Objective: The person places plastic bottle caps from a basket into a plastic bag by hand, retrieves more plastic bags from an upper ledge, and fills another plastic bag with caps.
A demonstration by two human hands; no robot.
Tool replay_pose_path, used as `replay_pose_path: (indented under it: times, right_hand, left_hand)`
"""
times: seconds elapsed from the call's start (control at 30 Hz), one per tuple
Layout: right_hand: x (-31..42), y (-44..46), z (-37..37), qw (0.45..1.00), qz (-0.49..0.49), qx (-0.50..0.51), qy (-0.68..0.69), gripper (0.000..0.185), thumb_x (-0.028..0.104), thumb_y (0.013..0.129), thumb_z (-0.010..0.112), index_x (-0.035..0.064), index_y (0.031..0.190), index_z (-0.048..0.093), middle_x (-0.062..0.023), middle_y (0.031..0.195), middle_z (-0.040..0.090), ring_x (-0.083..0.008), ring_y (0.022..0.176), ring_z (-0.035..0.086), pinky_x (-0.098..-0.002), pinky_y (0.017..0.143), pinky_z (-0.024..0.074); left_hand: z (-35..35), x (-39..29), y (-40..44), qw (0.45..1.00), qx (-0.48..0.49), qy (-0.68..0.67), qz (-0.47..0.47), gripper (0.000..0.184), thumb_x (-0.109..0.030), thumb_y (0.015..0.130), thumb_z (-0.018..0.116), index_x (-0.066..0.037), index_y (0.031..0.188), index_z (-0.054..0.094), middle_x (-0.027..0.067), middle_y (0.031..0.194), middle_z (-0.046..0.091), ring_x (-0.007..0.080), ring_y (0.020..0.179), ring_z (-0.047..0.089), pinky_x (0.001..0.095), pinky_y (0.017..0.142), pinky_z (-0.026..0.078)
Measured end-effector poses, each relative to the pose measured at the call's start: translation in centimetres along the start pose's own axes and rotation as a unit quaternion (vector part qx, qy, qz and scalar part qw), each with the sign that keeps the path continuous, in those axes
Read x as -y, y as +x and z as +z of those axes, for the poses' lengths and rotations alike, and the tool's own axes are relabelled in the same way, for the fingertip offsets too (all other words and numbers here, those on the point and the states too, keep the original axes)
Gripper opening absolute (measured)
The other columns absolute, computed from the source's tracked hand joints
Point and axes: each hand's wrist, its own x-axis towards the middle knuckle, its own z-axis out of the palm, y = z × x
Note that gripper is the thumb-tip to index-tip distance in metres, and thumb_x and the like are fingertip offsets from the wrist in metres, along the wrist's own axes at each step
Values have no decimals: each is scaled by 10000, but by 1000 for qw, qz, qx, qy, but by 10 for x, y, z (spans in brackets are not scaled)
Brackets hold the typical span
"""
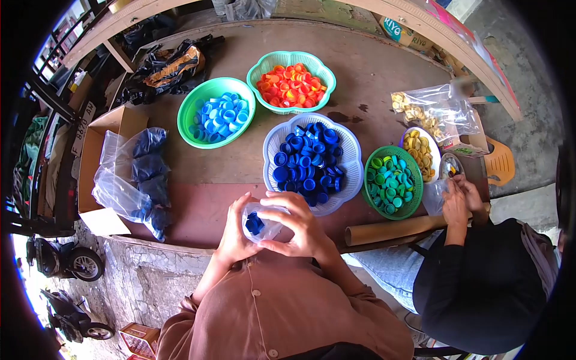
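Between my two hands, close to my body at the table's front edge, is a clear plastic bag (268, 230) with a few dark blue caps (254, 223) inside. My left hand (236, 231) curls round the bag's left side. On the right side, my right hand (295, 225) grips the bag with bent fingers and thumb. Just beyond my hands stands a pale lavender basket (271, 135) heaped with dark blue caps (307, 159). Behind it are a green bowl (187, 117) of light blue caps and a mint basket (255, 69) of orange and red caps.
A co-worker's hands (459, 204) hold a plastic bag at the right, near a green basket (393, 215) of green caps and a white bowl (436, 144) of yellow caps. A cardboard tube (390, 231) lies at the front edge. Filled bags (150, 171) and a box (96, 180) are left.
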Motion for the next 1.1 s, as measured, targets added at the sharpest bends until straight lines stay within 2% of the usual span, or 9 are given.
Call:
replay_pose_path:
  times: [0.1,0.23,0.33,0.4,0.57,0.63,0.9,1.0,1.1]
  right_hand:
    - [-20,-7,-13,992,66,-80,76,278,187,710,705,63,941,614,-109,934,601,-245,930,581,-339,784,453]
    - [-108,-39,-28,913,295,-278,42,219,-10,712,639,8,927,601,-108,829,627,-217,750,622,-317,690,492]
    - [-166,-59,-49,913,302,-263,-78,233,-63,688,604,-6,914,601,-130,824,628,-238,699,623,-333,670,501]
    - [-184,-61,-54,927,277,-153,-201,248,-69,666,589,-9,906,601,-159,833,623,-274,720,619,-344,682,499]
    - [-206,-55,-43,917,333,-39,-215,307,37,619,658,-17,915,600,-192,925,601,-352,903,564,-416,798,455]
    - [-207,-50,-40,893,341,4,-294,332,18,597,686,-28,915,605,-193,913,613,-333,851,593,-380,780,473]
    - [-182,-53,-43,933,285,-90,-202,350,-7,615,687,-2,943,567,-169,904,610,-340,872,579,-393,782,465]
    - [-156,-49,-45,941,262,-186,-101,368,43,633,732,7,958,564,-143,875,628,-260,814,622,-332,753,480]
    - [-133,-43,-45,942,237,-215,-98,363,63,653,734,11,971,569,-140,875,633,-250,812,625,-328,750,484]
  left_hand:
    - [-4,-7,4,997,32,69,1,984,-79,595,783,-20,1336,139,168,1138,433,262,1002,520,372,851,437]
    - [-4,-5,4,997,33,66,7,976,-54,584,770,-21,1333,144,165,1132,434,259,987,525,368,833,444]
    - [-4,-5,5,997,39,70,7,974,-48,581,766,-27,1334,148,166,1133,433,258,987,524,369,829,444]
    - [-4,-5,6,997,40,67,10,977,-45,579,766,-30,1335,148,165,1132,433,258,988,524,369,829,445]
    - [-2,-1,2,998,35,60,-1,986,-36,572,766,-36,1338,146,160,1130,434,256,990,523,366,829,447]
    - [0,3,-2,999,-11,4,-30,966,-149,526,775,-13,1316,237,175,1122,479,328,1026,459,419,917,345]
    - [-1,1,-3,999,-13,11,-36,969,-149,529,773,-13,1319,229,177,1118,479,331,1023,460,424,916,342]
    - [1,1,-1,999,-8,13,-32,968,-144,528,772,-12,1318,229,177,1117,479,332,1022,461,424,915,343]
    - [2,-1,0,999,-5,19,-25,966,-139,527,771,-15,1318,230,175,1117,480,333,1021,462,423,914,345]
